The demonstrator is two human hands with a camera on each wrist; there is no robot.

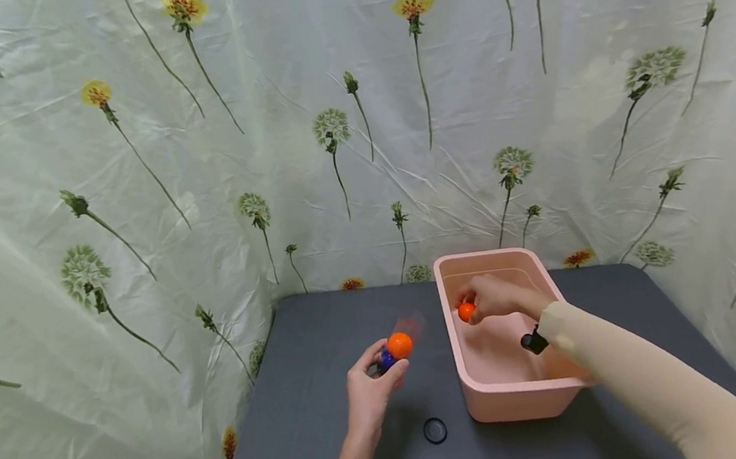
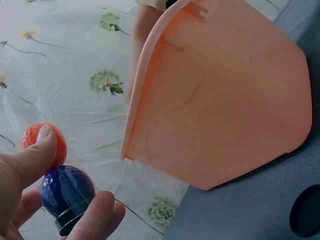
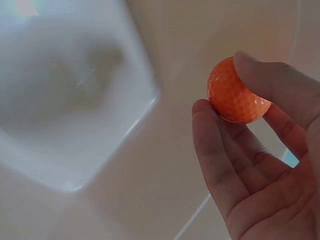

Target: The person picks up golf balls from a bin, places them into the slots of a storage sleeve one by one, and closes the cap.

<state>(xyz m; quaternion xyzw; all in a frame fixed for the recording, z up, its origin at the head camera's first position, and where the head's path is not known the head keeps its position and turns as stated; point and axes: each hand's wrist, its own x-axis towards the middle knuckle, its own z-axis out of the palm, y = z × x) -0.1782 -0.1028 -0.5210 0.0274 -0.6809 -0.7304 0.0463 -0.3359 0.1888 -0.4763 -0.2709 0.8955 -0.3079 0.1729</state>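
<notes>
My left hand (image 1: 374, 389) grips a clear tube (image 2: 27, 95) with a dark end cap (image 2: 75, 217). Inside it, a blue golf ball (image 2: 67, 190) sits by the cap, with an orange golf ball (image 2: 37, 135) beyond it and the thumb lying across that one. The tube tilts, its far clear part pointing toward the bin. Inside the pink bin (image 1: 518, 387), my right hand (image 1: 496, 295) pinches another orange golf ball (image 3: 235, 92) between thumb and fingers, near the left wall. Whether that ball touches the bin cannot be told.
A round black cap (image 1: 435, 430) lies on the dark grey table (image 1: 325, 327), left of the bin's front corner. Behind and at the sides hangs a pale curtain (image 1: 281, 79) printed with dandelions. The right forearm crosses the bin's right rim.
</notes>
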